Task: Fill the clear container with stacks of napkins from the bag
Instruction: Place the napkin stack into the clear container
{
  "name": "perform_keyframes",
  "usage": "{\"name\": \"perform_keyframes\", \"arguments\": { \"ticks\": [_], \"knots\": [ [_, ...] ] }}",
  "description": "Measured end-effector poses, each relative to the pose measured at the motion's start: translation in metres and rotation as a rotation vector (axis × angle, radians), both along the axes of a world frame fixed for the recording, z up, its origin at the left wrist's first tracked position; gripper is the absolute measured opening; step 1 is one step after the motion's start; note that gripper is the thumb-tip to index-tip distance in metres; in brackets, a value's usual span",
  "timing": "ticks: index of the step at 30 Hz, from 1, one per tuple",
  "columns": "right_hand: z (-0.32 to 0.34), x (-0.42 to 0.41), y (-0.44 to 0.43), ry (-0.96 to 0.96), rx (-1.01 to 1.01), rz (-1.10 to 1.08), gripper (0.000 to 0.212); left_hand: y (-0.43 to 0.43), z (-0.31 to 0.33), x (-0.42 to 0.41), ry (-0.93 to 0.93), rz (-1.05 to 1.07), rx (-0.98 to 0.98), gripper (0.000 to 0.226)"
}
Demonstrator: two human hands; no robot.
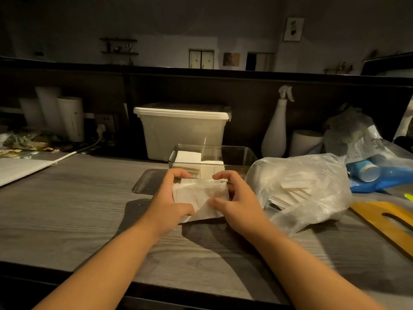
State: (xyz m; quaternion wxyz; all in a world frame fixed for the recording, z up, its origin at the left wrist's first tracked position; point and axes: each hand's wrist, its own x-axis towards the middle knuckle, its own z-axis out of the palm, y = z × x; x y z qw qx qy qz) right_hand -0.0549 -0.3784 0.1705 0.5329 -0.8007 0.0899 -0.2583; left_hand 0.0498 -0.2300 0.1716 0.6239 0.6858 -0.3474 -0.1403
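At a grey wood-grain counter, your left hand curls round the left edge of a stack of napkins, thumb on the near side and fingers hooked over the far side. Your right hand mirrors it on the right edge, so the stack is pinched between both hands. Whether it rests on the counter or is lifted just clear of it cannot be told. Just beyond the stack stands the clear container, which already holds white napkins across its left and middle, reaching partway up the walls. Its right end looks unfilled. Farther right, the plastic bag lies slumped on the counter, just beside your right hand, with more folded napkins showing through it. The job looks partway done. This stack has yet to go in, and further loads from the bag seem needed before the container is full.
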Motion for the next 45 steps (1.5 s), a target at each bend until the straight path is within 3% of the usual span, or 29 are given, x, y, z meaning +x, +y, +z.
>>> {"name": "perform_keyframes", "arguments": {
  "ticks": [4, 7, 13, 19, 23, 30, 37, 45],
  "knots": [
    [0.0, -0.001, 0.001, 0.116, -0.046, 0.038, 0.051, 0.002, 0.003, -0.002, 0.008, -0.041, -0.013, 0.069],
    [0.0, -0.002, 0.003, 0.063, -0.063, 0.08, 0.053, 0.001, 0.003, -0.005, -0.009, -0.048, -0.031, 0.069],
    [0.002, 0.003, 0.004, 0.017, -0.098, 0.008, 0.021, -0.002, 0.001, -0.004, -0.102, -0.022, -0.005, 0.067],
    [0.006, 0.011, 0.004, -0.02, -0.205, -0.156, 0.015, -0.003, -0.005, 0.0, -0.153, 0.048, 0.022, 0.059],
    [0.012, 0.016, 0.002, 0.018, -0.382, -0.173, 0.009, -0.003, -0.006, 0.003, -0.163, 0.057, 0.038, 0.06],
    [0.03, 0.023, -0.007, 0.081, -0.278, -0.161, 0.008, -0.003, -0.007, 0.005, -0.135, 0.053, 0.04, 0.06],
    [0.035, 0.027, -0.004, 0.153, -0.526, -0.151, 0.016, -0.003, -0.008, 0.006, -0.133, 0.049, 0.025, 0.057],
    [0.032, 0.023, -0.008, -0.018, -0.402, -0.198, 0.011, -0.002, -0.006, 0.005, -0.095, 0.047, 0.033, 0.054]
  ]
}}
